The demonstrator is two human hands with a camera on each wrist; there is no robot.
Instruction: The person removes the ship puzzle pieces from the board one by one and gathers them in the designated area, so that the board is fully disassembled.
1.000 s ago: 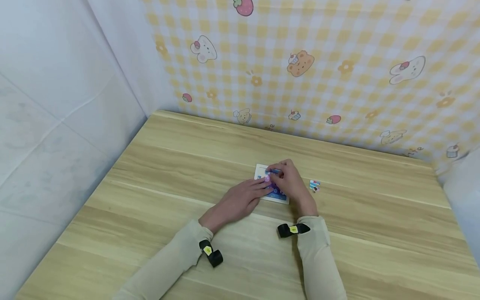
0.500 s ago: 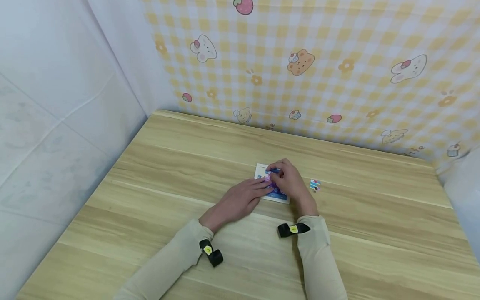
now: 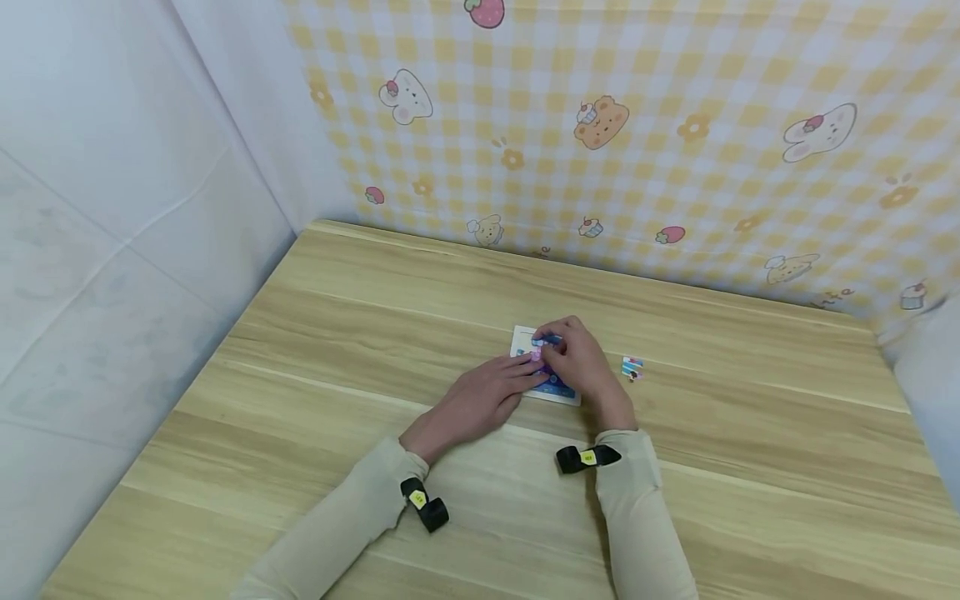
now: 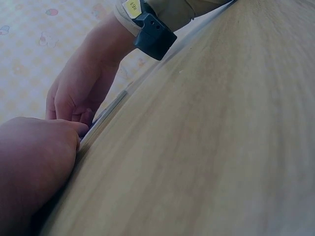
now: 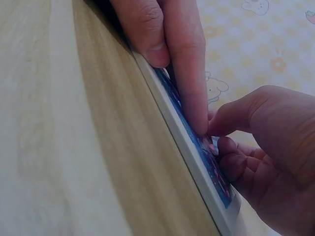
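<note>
A small jigsaw puzzle in a white frame (image 3: 522,337) lies on the table, its picture blue and purple. My left hand (image 3: 480,398) rests on its left part with fingers extended; in the right wrist view the left fingers (image 5: 189,73) press on the picture. Bent over the upper part, my right hand (image 3: 581,358) pinches a small light-blue puzzle piece (image 3: 537,342) between thumb and fingertips, against the board. The right hand (image 5: 275,142) hides most of that piece in the right wrist view. In the left wrist view, my left hand (image 4: 37,162) covers the board.
Loose puzzle pieces (image 3: 632,368) in blue, white and pink lie right of the board, near the right wrist. The wooden table (image 3: 360,333) meets a yellow checked cloth (image 3: 540,167) behind and a white cloth (image 3: 135,208) on the left.
Both hands stay at the board almost unmoved. The whole head view has shifted very slightly.
</note>
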